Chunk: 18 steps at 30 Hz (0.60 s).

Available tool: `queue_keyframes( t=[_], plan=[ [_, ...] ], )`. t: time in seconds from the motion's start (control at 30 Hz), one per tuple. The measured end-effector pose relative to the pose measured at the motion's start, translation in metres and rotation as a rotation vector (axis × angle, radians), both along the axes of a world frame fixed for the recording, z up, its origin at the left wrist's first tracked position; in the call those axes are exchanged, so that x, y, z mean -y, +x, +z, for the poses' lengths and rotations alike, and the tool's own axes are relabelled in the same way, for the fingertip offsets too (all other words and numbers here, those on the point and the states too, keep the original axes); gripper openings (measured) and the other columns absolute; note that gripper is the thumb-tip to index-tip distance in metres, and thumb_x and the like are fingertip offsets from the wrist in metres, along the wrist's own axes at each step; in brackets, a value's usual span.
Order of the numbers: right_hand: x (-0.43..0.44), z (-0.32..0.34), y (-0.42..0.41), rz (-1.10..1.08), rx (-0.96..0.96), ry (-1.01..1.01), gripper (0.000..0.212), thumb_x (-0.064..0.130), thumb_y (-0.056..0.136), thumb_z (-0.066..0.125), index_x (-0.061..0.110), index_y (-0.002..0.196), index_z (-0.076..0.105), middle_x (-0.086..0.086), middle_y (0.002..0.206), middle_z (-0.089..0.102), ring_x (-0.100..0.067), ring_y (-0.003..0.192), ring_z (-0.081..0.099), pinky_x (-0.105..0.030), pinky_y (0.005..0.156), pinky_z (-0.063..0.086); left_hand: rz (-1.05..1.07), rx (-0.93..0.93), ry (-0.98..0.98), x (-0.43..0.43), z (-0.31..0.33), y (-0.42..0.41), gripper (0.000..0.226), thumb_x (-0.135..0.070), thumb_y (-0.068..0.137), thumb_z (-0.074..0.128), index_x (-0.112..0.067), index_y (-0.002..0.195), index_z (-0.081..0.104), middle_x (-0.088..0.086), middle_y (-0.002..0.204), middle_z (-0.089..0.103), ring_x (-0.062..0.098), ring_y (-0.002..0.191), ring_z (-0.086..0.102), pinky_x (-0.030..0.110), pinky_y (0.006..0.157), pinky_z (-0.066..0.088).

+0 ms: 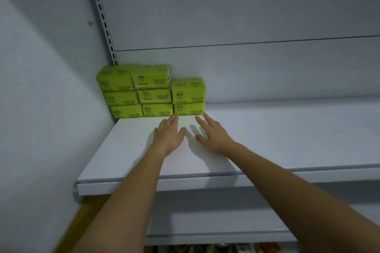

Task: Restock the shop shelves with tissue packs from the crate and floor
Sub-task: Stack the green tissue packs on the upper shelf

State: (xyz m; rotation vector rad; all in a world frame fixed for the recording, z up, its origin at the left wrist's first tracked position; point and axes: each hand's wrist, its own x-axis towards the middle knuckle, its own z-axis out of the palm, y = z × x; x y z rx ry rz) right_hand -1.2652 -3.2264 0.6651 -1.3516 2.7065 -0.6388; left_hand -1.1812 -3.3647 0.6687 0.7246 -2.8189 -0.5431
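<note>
White back panel [226, 16] and side wall [41, 88]: smooth, matt sheet surfaces meeting at a slotted metal upright [102, 16]. A thin horizontal seam crosses the panel.

Upper shelf [267, 139]: flat white board with a rounded front lip, cut off at the right edge of the view. A second shelf [226, 236] lies below it. The goods beneath that one are blurred and cut off, so they cannot be identified.

Both forearms, bare, reach in from the lower edge over the upper shelf.

Tissue packs [152, 92]: eight lime-green rectangular blocks in glossy film, stacked in the shelf's back left corner against the panel. They form three columns, the left two of three packs each and the right one of two. Each pack carries printed smiling faces and dark lettering too small to read.

Left hand [168, 135]: palm down just above the shelf, fingers straight and together, holding nothing. Its fingertips reach the foot of the stack where the middle and right columns meet.

Right hand [213, 135]: palm down, fingers straight and spread, holding nothing. Its longest fingertip lies at the lower right corner of the right column. Whether either hand actually touches the packs cannot be told.
</note>
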Motion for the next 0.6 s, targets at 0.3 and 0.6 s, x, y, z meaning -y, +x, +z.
queue_keyframes(
  t=[0.3,0.6],
  plan=[
    [-0.054,-0.033,0.115,0.179,-0.114,-0.135,0.055,0.038,0.098,0.038,0.02,0.147,0.022,-0.003,0.156,0.014,-0.02,0.145,0.008,-0.033,0.116,0.004,0.119,-0.117,-0.224,-0.045,-0.045,0.148,0.052,-0.039,0.101,0.024,-0.019,0.149,0.017,0.0,0.157,0.014,0.019,0.145,0.011,0.044,0.116,0.008],
    [-0.084,-0.139,0.216,0.435,0.043,-0.015,0.053,0.035,0.098,0.039,0.019,0.146,0.025,-0.003,0.155,0.019,-0.019,0.144,0.014,-0.034,0.117,0.007,0.275,0.043,-0.034,-0.115,-0.154,0.266,0.054,-0.04,0.1,0.027,-0.017,0.149,0.017,0.002,0.156,0.017,0.02,0.143,0.016,0.043,0.117,0.015]
  ],
)
